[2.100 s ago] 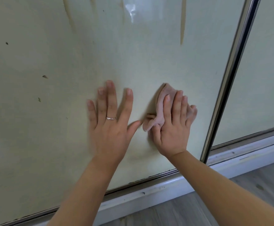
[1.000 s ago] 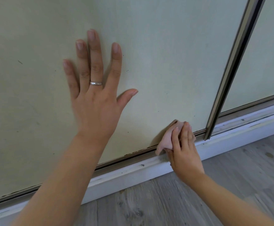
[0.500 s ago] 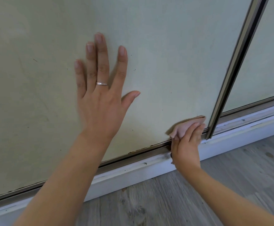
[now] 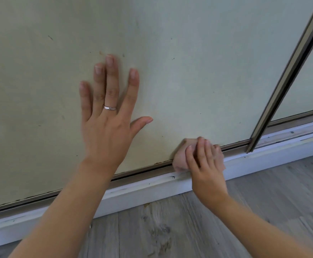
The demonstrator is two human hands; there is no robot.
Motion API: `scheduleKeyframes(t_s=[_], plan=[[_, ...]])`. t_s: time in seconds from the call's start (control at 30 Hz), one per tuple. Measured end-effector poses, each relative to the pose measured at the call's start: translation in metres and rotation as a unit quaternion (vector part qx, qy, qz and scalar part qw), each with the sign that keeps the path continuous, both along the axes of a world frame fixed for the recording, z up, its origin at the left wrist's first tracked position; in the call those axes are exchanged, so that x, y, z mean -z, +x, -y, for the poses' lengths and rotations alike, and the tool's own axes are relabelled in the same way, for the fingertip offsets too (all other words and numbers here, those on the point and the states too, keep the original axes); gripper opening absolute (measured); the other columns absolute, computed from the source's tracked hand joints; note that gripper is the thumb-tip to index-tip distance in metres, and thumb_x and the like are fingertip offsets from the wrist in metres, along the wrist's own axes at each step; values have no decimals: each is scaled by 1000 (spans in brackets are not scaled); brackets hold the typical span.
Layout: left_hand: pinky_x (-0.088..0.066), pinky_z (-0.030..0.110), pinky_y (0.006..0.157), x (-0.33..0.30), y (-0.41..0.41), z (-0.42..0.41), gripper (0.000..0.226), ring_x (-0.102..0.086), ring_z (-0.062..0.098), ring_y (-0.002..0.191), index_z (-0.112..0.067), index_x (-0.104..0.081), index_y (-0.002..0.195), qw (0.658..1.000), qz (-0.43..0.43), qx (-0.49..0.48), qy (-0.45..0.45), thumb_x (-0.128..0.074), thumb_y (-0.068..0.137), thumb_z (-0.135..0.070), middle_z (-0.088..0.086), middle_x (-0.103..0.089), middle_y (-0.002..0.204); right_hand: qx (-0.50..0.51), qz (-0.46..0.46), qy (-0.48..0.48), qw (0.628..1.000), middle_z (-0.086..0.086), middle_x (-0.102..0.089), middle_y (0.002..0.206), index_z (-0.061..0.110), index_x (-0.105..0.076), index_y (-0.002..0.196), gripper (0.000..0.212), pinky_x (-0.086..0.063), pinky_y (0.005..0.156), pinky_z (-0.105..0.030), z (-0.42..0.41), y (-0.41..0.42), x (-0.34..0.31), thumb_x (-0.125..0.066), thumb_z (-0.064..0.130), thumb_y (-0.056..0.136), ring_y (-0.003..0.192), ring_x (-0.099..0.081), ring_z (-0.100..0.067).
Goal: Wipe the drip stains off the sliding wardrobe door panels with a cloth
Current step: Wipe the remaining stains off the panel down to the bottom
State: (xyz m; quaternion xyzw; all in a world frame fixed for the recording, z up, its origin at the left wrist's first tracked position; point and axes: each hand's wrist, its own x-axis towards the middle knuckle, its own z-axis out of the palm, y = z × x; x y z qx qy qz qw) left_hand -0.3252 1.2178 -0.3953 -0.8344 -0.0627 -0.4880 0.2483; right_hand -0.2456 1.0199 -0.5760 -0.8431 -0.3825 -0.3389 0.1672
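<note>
While the left hand (image 4: 107, 125) lies flat against the pale green door panel (image 4: 198, 71), fingers straight and spread, holding nothing, the right hand (image 4: 205, 168) curls its fingers over a bunched pink cloth (image 4: 179, 159) and presses it to the panel's bottom edge, where the panel meets the metal bottom rail (image 4: 142, 173). A thin silver ring (image 4: 110, 108) sits on the left hand. Matte and faintly textured, the panel carries small dark specks and a brownish smudge just above the left fingertips. A bronze-toned vertical frame (image 4: 285, 79) divides it from a second panel (image 4: 311, 86) at right. Below runs a scuffed white base strip (image 4: 152, 190), then grey wood-grain flooring (image 4: 170, 229).
</note>
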Motion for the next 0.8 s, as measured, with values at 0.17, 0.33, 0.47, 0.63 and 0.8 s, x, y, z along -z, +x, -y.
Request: scheduleKeyframes(t_s=[0.17,0.33,0.47,0.63,0.8], plan=[[-4,43,115,-1,-3,1,84,-15,39,134,-10,-25,146,1000,-9,2,2,-49,85,-62,29,-28,143,-126,89,-68,986,-4,6,162,13,-21,152,73,-13,116,-52,-17,-2,14,-33,8,80,149,2,-19],[-2,42,115,-1,-2,3,82,-15,40,133,-10,-26,146,1000,-3,-2,-9,-49,86,-61,31,-30,143,-94,104,-89,986,-3,7,162,16,-7,155,82,-7,116,-52,13,15,7,-34,7,78,150,2,-20],[-1,42,115,-2,-3,2,80,-13,40,133,-10,-25,146,1000,-6,-2,-13,-47,88,-61,31,-29,143,-138,108,-72,982,-2,7,162,17,-9,155,80,-8,117,-51,-23,-5,4,-36,8,80,150,0,-19],[1,40,115,-2,-4,5,81,-13,39,134,-10,-25,146,1000,-12,4,-24,-48,87,-60,32,-29,143,-84,99,-101,986,0,6,163,19,-3,155,86,-8,116,-50,37,29,6,-30,3,75,150,1,-18],[1,41,115,-1,-1,5,80,-11,40,134,-10,-25,146,1000,-6,0,-23,-47,88,-60,31,-29,143,-25,43,-76,996,-6,8,162,17,-8,154,85,-4,117,-48,54,31,8,-26,1,73,149,4,-24]])
